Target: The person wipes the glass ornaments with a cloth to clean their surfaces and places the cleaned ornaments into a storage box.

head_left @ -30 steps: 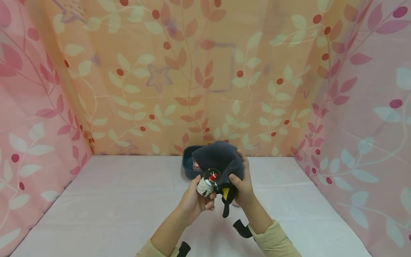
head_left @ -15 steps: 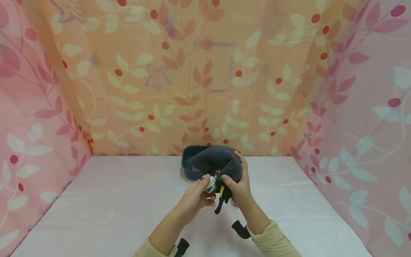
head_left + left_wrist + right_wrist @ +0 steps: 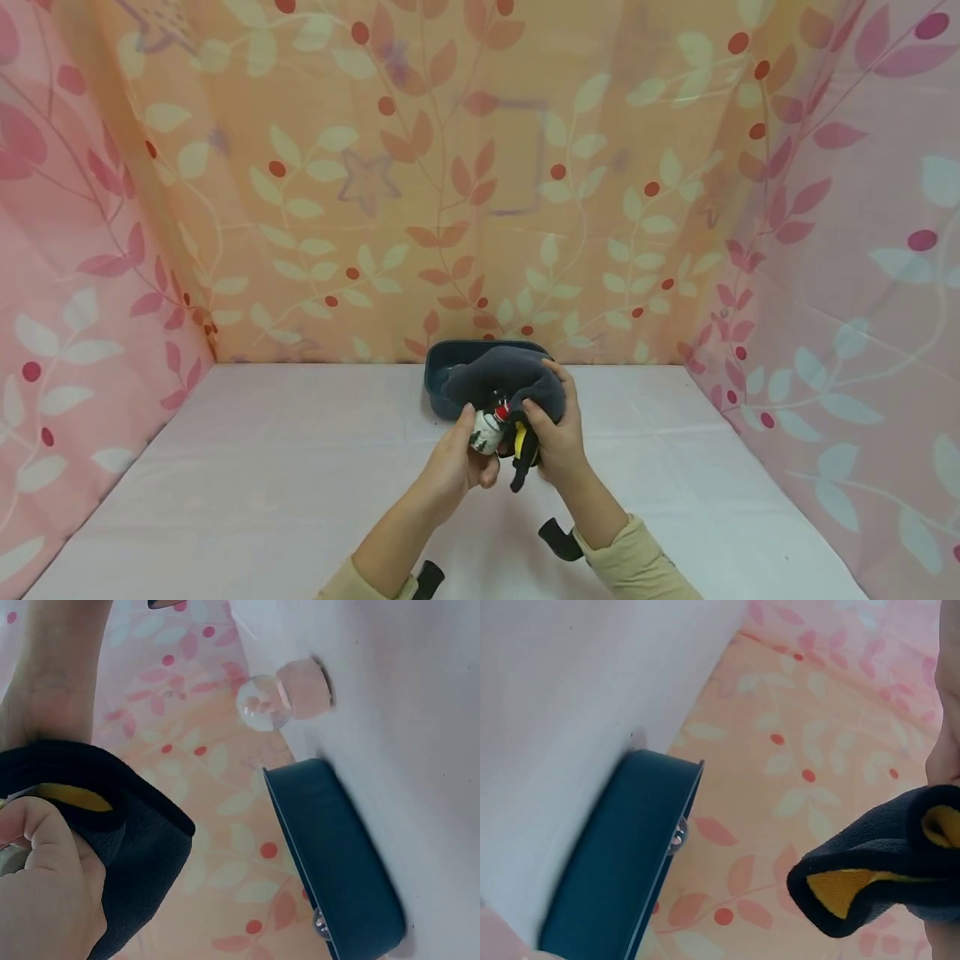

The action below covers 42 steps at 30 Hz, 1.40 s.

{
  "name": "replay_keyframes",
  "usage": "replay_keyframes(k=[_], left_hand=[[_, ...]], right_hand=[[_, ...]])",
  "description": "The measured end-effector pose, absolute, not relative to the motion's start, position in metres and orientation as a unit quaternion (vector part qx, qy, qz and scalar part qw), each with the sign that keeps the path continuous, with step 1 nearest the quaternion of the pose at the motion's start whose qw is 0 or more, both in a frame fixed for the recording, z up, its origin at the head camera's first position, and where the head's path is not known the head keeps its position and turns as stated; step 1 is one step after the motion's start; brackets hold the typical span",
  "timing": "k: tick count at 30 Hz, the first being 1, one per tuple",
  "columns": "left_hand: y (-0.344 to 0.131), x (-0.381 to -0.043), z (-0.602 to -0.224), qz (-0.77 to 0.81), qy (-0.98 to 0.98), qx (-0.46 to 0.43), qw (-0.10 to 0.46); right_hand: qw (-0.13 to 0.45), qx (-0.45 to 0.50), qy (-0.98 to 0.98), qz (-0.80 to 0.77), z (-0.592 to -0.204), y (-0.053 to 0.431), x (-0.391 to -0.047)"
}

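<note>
My left hand (image 3: 452,460) holds a small snow globe (image 3: 486,435) by its white base, thumb on the near side. A red figure shows in the globe's dome, which tilts toward the cloth. My right hand (image 3: 561,437) grips a dark grey fleece piece (image 3: 495,368) with black trim and a yellow lining (image 3: 836,889); its exact kind is unclear. A black strap-like end (image 3: 519,475) hangs from it. The fleece drapes over the top of the globe, and the two hands are close together above the table. In the left wrist view the globe is mostly hidden by my fingers.
A dark blue rectangular bin (image 3: 439,402) stands behind the hands near the back curtain. A clear dome (image 3: 321,924) shows at its rim. Beside the bin, a pink snow globe (image 3: 304,690) stands on the white table (image 3: 285,467). Patterned curtains (image 3: 300,208) close in the back and sides.
The fleece has come down and leftward, folding lower over the bin. The snow globe has moved slightly right, against the fleece, its dome now partly covered. Both hands keep their hold.
</note>
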<state>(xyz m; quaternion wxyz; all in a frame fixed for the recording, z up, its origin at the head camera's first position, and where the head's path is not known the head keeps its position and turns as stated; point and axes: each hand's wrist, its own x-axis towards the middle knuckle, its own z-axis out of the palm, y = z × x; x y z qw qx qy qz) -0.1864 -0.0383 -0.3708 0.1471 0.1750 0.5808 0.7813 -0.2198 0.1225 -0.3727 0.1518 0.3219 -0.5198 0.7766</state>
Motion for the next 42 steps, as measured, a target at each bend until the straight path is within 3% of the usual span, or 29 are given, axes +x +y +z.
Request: replay_keyframes(k=[11,17,24,28,36,42], left_hand=[[-0.042,-0.184,-0.374,0.825,0.468,0.201,0.246],[-0.044,-0.184,-0.373,0.837,0.436,0.198,0.266],[-0.046,-0.183,-0.369,0.846,0.444,0.150,0.253],[-0.046,-0.182,-0.367,0.836,0.471,0.148,0.239],[-0.045,-0.182,-0.368,0.786,0.552,0.177,0.217],[-0.042,-0.181,-0.371,0.800,0.550,0.171,0.164]], right_hand=[[0.140,0.244,-0.501,0.819,-0.379,0.119,-0.223],[0.108,0.174,-0.523,0.827,-0.382,0.122,-0.223],[0.102,0.336,-0.434,0.829,-0.375,0.132,-0.223],[0.091,0.399,-0.481,0.775,-0.373,0.132,-0.221],[0.109,0.351,-0.555,0.746,-0.378,0.124,-0.216],[0.136,0.340,-0.548,0.752,-0.376,0.120,-0.215]])
